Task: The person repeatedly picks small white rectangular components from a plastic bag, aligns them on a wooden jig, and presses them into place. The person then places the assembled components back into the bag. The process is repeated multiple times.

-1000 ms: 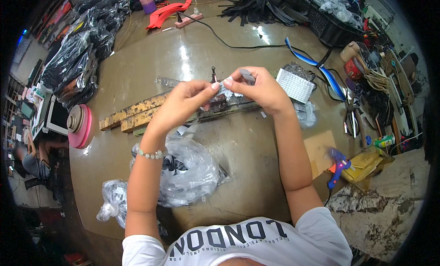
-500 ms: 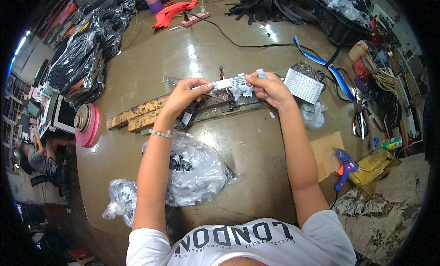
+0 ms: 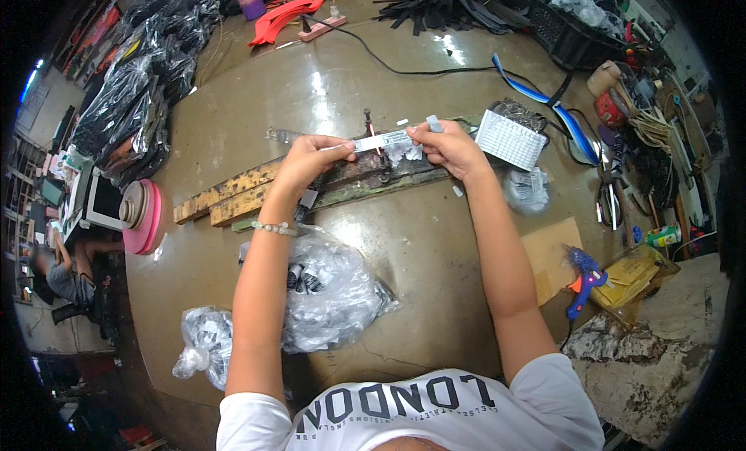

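A narrow white printed label strip (image 3: 381, 141) is stretched between my two hands. My left hand (image 3: 309, 162) pinches its left end, and the fingers of my right hand (image 3: 449, 148) are closed on the right end, where a grey tip sticks up. Beneath the strip lie worn wooden bars (image 3: 225, 210) with a dark upright metal clamp (image 3: 368, 120). Small crumpled white pieces (image 3: 405, 153) sit on the bars, partly behind the strip. Below my left wrist rests a clear plastic bag (image 3: 338, 315) holding rolled dark-and-white labels.
Right of my right hand are a white gridded sheet (image 3: 509, 142) and a small clear bag (image 3: 526, 190). A blue glue gun (image 3: 587, 284) lies nearer, beside cardboard (image 3: 550, 256). A pink disc (image 3: 148, 216) stands at the left edge. A black cable (image 3: 396, 68) crosses the far side.
The view has shifted slightly, so the table's things appear a little to the left. Both hands keep the strip stretched over the bars, with little visible movement.
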Demonstrator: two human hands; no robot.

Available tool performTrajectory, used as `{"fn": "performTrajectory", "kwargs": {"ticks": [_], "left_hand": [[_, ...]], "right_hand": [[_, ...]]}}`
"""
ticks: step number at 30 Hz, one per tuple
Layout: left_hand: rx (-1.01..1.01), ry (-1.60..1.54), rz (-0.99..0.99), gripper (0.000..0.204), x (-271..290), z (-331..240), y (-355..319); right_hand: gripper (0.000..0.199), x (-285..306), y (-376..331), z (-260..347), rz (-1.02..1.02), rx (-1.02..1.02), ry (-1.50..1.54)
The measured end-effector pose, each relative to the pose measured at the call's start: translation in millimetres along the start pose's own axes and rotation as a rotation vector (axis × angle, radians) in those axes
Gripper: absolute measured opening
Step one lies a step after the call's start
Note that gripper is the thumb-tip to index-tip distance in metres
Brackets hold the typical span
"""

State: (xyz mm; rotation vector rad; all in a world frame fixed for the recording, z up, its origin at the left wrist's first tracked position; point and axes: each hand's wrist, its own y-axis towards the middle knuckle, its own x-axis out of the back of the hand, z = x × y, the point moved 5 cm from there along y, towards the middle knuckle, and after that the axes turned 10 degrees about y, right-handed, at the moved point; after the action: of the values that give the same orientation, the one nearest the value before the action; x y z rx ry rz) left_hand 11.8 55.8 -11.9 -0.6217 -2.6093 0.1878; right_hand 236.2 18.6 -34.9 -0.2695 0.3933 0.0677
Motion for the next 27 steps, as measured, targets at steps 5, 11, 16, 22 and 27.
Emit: {"fn": "performTrajectory", "kwargs": {"ticks": [5, 11, 16, 22, 27], "left_hand": [[-0.014, -0.009, -0.035, 0.024, -1.4, 1.7, -3.7], [-0.038, -0.114, -0.041, 0.024, -0.9, -1.1, -8.9], [-0.058, -0.103, -0.048, 0.026, -8.2, -5.3, -10.3], [-0.061, -0.060, -0.080, 0.027, -11.0, -3.4, -9.8], [-0.091, -0.073, -0.078, 0.027, -12.3, -4.3, -8.9]], "right_hand": [[0.017, 4.7, 3.5, -3.7, -0.088, 0.029, -0.166], [0.013, -4.9, 4.7, 13.4, 0.028, 0.316, 0.352], [0.015, -29.7, 5.7, 3.2, 0.041, 0.232, 0.479], [0.016, -43.4, 0.6, -6.1, 0.056, 0.101, 0.099], [0.015, -45.6, 1.8, -9.3, 0.052, 0.081, 0.028]]}}
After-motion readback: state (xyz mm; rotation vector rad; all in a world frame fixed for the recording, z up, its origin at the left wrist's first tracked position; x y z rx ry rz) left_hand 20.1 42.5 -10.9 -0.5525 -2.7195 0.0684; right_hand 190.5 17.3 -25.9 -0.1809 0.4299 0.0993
